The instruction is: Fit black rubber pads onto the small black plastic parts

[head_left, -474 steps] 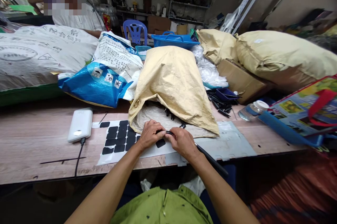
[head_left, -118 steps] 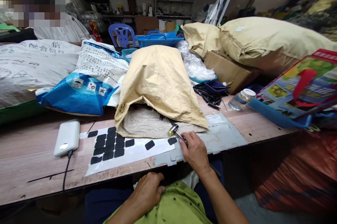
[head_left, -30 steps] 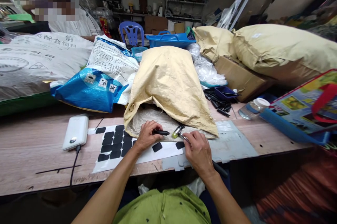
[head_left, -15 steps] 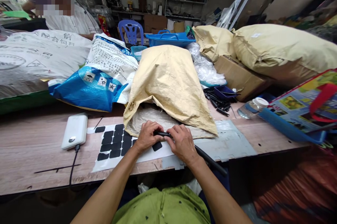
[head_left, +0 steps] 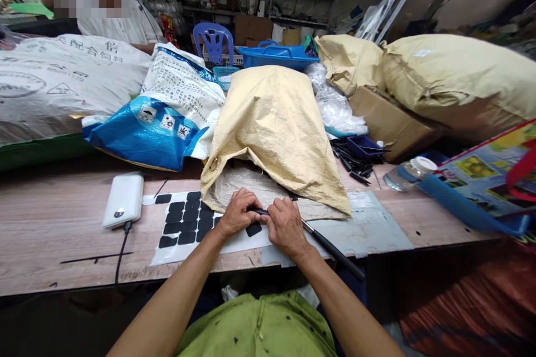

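Note:
A black rod [head_left: 337, 255] with a shiny metal section slants from under my right hand [head_left: 287, 227] toward the table's front edge. My right hand is closed around its upper part. The fingers of my left hand [head_left: 240, 213] are closed on the black end of it that shows between the two hands. My thumbs nearly meet there. Just beyond lies a beige woven sack [head_left: 272, 117], its mouth facing me and its silvery lining showing. Under my left forearm is a white sheet of black stickers [head_left: 183, 227], with one loose-looking black square [head_left: 253, 229] near my fingers.
A white power bank [head_left: 123, 200] with a cable lies at left. Blue-and-white sacks [head_left: 167, 105] stand behind it. To the right are black parts [head_left: 355, 167], a clear jar [head_left: 408, 174], a cardboard box [head_left: 389, 122] and a blue tray [head_left: 473, 200]. Another person [head_left: 117, 27] is at back left.
The view has shifted slightly. A metal section of the rod now shows below my right hand, where it was black or hidden before. Both hands keep their grip.

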`<move>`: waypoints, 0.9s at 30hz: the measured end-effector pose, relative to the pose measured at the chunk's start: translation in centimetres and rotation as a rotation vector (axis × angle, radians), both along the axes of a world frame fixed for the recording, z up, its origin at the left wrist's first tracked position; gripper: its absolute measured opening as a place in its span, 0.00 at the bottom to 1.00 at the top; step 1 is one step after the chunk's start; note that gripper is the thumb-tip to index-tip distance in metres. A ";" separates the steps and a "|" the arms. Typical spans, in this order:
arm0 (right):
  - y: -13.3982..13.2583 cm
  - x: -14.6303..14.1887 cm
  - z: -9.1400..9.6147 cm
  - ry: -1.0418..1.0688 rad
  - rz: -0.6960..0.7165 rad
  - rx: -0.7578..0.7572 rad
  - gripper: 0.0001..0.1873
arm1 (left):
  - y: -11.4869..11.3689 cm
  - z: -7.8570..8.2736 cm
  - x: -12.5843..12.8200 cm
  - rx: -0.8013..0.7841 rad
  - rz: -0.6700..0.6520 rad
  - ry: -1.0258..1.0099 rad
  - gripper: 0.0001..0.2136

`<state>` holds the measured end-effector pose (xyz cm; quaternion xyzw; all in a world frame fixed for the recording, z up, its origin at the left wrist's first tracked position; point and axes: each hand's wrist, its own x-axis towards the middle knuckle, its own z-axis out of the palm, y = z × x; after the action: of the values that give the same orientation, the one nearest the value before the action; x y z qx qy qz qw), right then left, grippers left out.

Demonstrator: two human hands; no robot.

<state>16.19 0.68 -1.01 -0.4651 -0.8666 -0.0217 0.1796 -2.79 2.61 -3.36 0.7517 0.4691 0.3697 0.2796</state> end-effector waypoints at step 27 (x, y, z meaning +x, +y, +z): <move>1.7 2.6 3.1 -0.106 0.237 -0.253 0.12 | 0.5 -0.1 -0.5 -0.071 -0.149 0.165 0.13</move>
<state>18.82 2.33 2.10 -0.3767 -0.9194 0.0845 0.0750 -3.28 3.12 -3.49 0.8021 0.4461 0.2678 0.2931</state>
